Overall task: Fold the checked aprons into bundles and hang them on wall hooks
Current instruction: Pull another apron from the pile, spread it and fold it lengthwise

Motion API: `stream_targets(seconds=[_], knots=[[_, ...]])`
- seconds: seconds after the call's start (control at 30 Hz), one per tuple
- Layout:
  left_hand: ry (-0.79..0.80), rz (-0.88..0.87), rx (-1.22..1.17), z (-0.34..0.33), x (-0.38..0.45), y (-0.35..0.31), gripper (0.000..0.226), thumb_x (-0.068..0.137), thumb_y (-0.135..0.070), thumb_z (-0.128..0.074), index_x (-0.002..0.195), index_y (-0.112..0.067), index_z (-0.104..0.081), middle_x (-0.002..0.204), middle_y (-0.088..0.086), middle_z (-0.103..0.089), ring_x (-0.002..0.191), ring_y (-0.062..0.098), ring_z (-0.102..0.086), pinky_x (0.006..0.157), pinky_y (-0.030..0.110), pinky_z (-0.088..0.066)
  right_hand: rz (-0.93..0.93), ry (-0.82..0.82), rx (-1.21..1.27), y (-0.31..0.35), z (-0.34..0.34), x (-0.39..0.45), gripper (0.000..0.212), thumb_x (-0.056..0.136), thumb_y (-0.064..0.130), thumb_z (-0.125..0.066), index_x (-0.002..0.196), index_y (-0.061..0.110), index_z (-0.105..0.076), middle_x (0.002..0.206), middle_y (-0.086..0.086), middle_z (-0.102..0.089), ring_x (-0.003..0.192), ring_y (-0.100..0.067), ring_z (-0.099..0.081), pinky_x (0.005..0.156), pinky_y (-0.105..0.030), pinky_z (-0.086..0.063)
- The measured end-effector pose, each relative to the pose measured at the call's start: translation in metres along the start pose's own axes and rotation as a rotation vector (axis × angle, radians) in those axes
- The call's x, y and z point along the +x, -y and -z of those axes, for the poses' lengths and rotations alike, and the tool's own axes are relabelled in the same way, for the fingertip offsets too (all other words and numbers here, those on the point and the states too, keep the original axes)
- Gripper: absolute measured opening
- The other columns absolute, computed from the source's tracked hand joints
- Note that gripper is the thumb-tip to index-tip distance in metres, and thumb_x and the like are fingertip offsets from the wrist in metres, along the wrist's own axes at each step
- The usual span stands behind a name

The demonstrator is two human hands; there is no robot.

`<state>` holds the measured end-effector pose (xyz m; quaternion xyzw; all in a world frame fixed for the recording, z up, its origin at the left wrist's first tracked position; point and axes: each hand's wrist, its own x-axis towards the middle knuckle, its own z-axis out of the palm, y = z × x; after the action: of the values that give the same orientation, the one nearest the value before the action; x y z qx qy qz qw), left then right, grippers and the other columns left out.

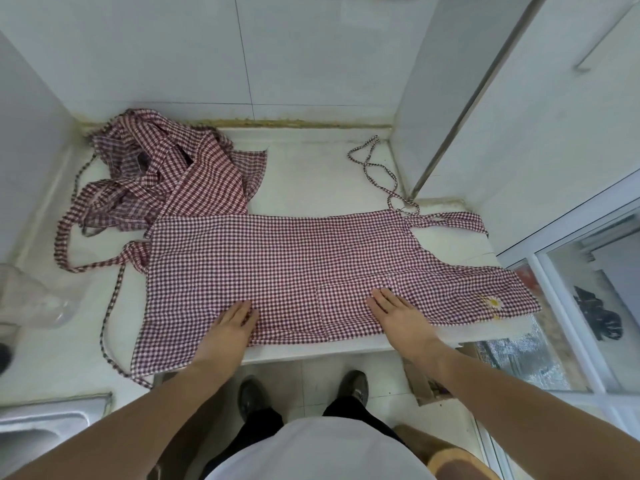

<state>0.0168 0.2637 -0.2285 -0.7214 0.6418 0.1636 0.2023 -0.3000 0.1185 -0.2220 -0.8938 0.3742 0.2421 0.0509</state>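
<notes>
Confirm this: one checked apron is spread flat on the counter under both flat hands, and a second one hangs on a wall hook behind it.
Not quite. The head view shows the second apron lying crumpled on the counter, not on a hook. The rest holds: left hand and right hand press flat on the spread apron.

Soft, even light fills the scene, bright but not harsh, with no single source showing. The white countertop (311, 174) and wall tiles (173, 57) look slightly washed out and carry a cool, bluish cast. Shadows are faint and diffuse; only weak ones sit under the forearms. The wide-angle lens bends straight lines outward toward the edges, and the corners are softer than the centre. The checked apron (294, 258) stays sharp enough to read.
</notes>
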Motion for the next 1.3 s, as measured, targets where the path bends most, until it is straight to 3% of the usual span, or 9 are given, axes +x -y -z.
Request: stream_targets(seconds=[0.2, 0.33, 0.5, 0.6, 0.7, 0.83, 1.07, 1.2, 1.3], knots=[[-0.143, 0.211, -0.253, 0.007, -0.004, 0.041, 0.046, 0.098, -0.010, -0.046, 0.143, -0.019, -0.049, 0.144, 0.002, -0.052, 0.131, 0.019, -0.049, 0.113, 0.030, -0.034, 0.142, -0.079, -0.047, -0.031, 0.005, -0.002, 0.064, 0.097, 0.019, -0.042, 0.156, 0.010, -0.019, 0.164, -0.006, -0.018, 0.152, -0.017, -0.009, 0.122, -0.030, -0.009], [-0.002, 0.214, -0.313, 0.027, 0.008, 0.058, 0.042, 0.098, -0.011, -0.045, 0.138, -0.021, -0.052, 0.136, 0.005, -0.058, 0.122, 0.025, -0.057, 0.108, 0.034, -0.042, 0.180, 0.168, 0.078, -0.035, 0.030, -0.003, 0.055, 0.109, 0.031, -0.024, 0.158, 0.010, -0.010, 0.166, -0.002, -0.002, 0.153, -0.014, 0.002, 0.112, -0.019, 0.012], [0.389, 0.054, -0.339, 0.063, 0.021, 0.072, 0.032, 0.101, -0.026, -0.047, 0.130, -0.022, -0.057, 0.119, -0.003, -0.060, 0.100, 0.016, -0.058, 0.089, 0.027, -0.050, -0.034, 0.402, 0.443, -0.039, 0.068, -0.004, 0.100, 0.082, 0.085, -0.011, 0.144, 0.014, -0.045, 0.138, -0.003, -0.055, 0.125, -0.018, -0.052, 0.109, -0.032, -0.033], [0.569, 0.035, -0.217, 0.075, 0.029, 0.079, 0.044, 0.097, -0.041, -0.052, 0.136, -0.019, -0.053, 0.125, -0.001, -0.060, 0.105, 0.018, -0.060, 0.096, 0.033, -0.051, -0.081, 0.538, 0.317, -0.046, 0.087, 0.000, 0.056, 0.102, 0.055, -0.034, 0.127, 0.010, -0.058, 0.118, -0.005, -0.061, 0.098, -0.020, -0.056, 0.090, -0.034, -0.044], [0.640, 0.050, -0.216, 0.088, 0.031, 0.086, 0.050, 0.095, -0.046, -0.054, 0.138, -0.019, -0.052, 0.132, 0.000, -0.059, 0.115, 0.020, -0.058, 0.105, 0.037, -0.046, -0.043, 0.603, 0.204, -0.057, 0.101, 0.011, 0.045, 0.100, 0.050, -0.048, 0.118, 0.010, -0.058, 0.103, 0.005, -0.052, 0.090, -0.015, -0.050, 0.081, -0.030, -0.041], [0.498, 0.030, -0.269, 0.101, 0.039, 0.113, 0.046, 0.092, -0.052, -0.057, 0.128, -0.023, -0.059, 0.121, -0.006, -0.063, 0.102, 0.014, -0.061, 0.096, 0.032, -0.051, -0.038, 0.488, 0.297, -0.075, 0.121, 0.032, 0.025, 0.095, 0.048, -0.059, 0.100, 0.024, -0.064, 0.098, 0.014, -0.053, 0.097, -0.014, -0.051, 0.089, -0.028, -0.042], [0.143, 0.178, -0.457, 0.108, 0.060, 0.146, 0.022, 0.091, -0.037, -0.067, 0.076, -0.022, -0.062, 0.085, -0.001, -0.066, 0.079, 0.015, -0.060, 0.063, 0.027, -0.039, -0.203, 0.290, 0.398, -0.086, 0.119, 0.080, 0.049, 0.099, 0.050, -0.050, 0.132, 0.014, -0.058, 0.140, -0.005, -0.051, 0.128, -0.025, -0.049, 0.107, -0.036, -0.037], [0.076, 0.342, -0.546, 0.089, 0.073, 0.161, 0.029, 0.091, -0.044, -0.066, 0.085, -0.016, -0.063, 0.108, 0.011, -0.067, 0.092, 0.024, -0.060, 0.077, 0.034, -0.045, -0.285, 0.256, 0.378, -0.086, 0.097, 0.102, 0.038, 0.098, 0.051, -0.050, 0.087, 0.015, -0.058, 0.111, -0.010, -0.060, 0.102, -0.024, -0.057, 0.086, -0.032, -0.042], [0.016, 0.543, -0.649, 0.081, 0.074, 0.162, 0.057, 0.092, -0.050, -0.061, 0.131, -0.007, -0.060, 0.145, 0.015, -0.050, 0.130, 0.035, -0.048, 0.108, 0.042, -0.039, -0.317, 0.173, 0.314, -0.084, 0.088, 0.112, 0.044, 0.094, 0.056, -0.054, 0.098, 0.013, -0.061, 0.108, -0.007, -0.063, 0.099, -0.023, -0.059, 0.085, -0.034, -0.047]])
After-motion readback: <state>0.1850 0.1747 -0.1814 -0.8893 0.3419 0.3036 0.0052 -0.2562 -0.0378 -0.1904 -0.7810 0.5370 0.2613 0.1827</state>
